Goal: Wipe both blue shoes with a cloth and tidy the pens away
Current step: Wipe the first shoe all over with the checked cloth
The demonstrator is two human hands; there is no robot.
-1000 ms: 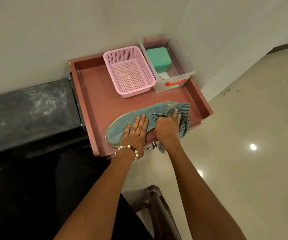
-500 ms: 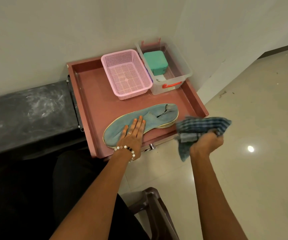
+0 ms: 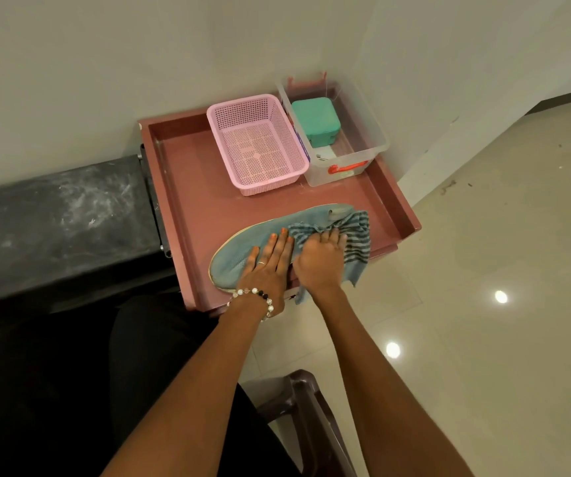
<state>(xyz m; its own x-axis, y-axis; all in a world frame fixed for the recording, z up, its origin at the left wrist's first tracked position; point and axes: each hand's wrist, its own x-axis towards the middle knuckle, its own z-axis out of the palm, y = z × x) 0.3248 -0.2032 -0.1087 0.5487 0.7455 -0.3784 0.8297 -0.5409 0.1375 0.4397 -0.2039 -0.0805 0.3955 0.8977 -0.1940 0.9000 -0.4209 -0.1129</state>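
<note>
One blue shoe [image 3: 239, 254] lies on its side along the front of the reddish-brown tray [image 3: 191, 187], toe to the left. My left hand [image 3: 268, 263] lies flat on the shoe's middle, fingers straight, pressing it down. My right hand [image 3: 318, 259] grips a blue-grey striped cloth [image 3: 356, 235] and presses it on the shoe's heel end. Part of the cloth hangs over the tray's front edge. No second shoe and no pens are in view.
At the tray's back stand a pink mesh basket [image 3: 258, 142] and a clear plastic box [image 3: 346, 166] holding a green case [image 3: 316, 120]. A dark bench [image 3: 53, 215] adjoins the tray on the left. A brown stool [image 3: 311, 414] stands below, tiled floor to the right.
My right hand, which had lifted the cloth off to the right of the tray, has come back down onto the shoe's heel end. My left hand stayed flat on the shoe.
</note>
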